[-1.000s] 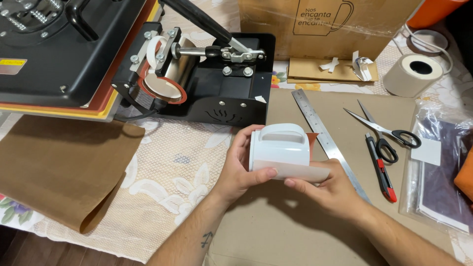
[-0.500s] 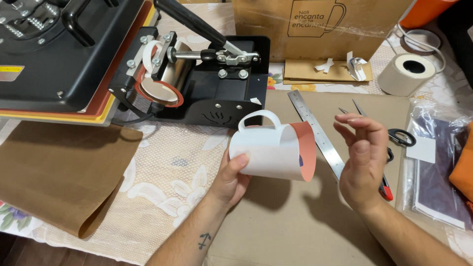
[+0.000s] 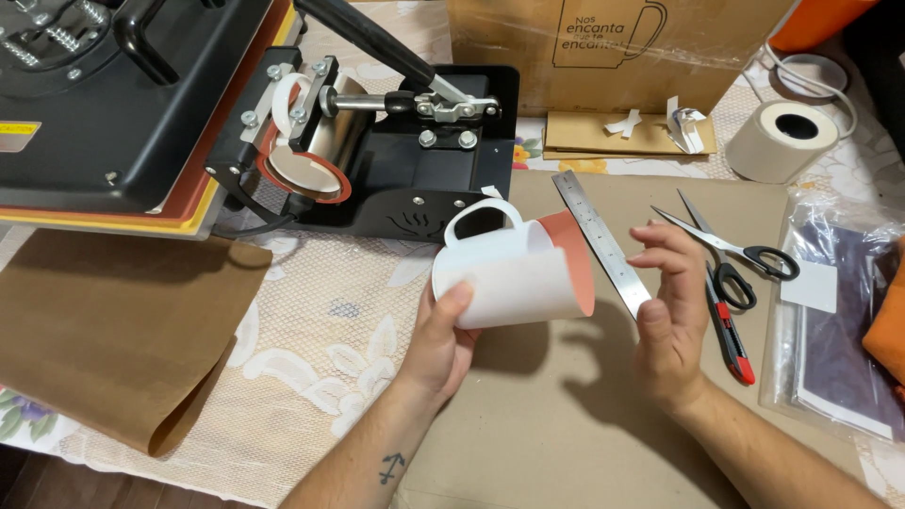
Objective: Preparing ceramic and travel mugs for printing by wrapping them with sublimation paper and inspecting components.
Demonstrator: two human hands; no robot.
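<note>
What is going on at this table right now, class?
A person's left hand holds a white mug on its side, handle up, with a sheet wrapped around it; the sheet's loose end, orange-red inside, curls away. The right hand hovers open beside it, touching nothing. Behind stands a black mug press with another mug clamped inside. A metal ruler, scissors and a red-handled cutter lie on the brown board.
</note>
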